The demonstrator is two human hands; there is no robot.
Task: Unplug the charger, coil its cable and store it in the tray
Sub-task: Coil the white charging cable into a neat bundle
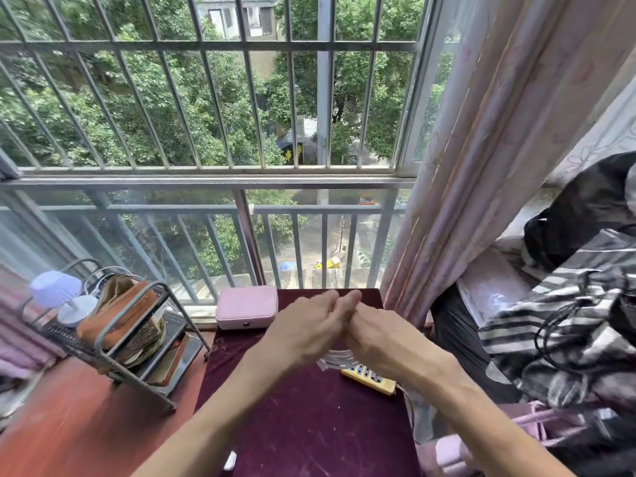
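Maroon table (309, 435): pink box (246, 306), yellow strip (370, 378).

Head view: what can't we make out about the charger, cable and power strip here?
- White cable: only a few loops show under the hands; the rest, and any charger body, is hidden behind left hand and right hand.
- Fingers: motion-blurred, so the grip is unclear.
- Yellow power strip: far end covered by the right hand; whether anything is plugged in cannot be told.
- Tray: cannot be identified for certain.
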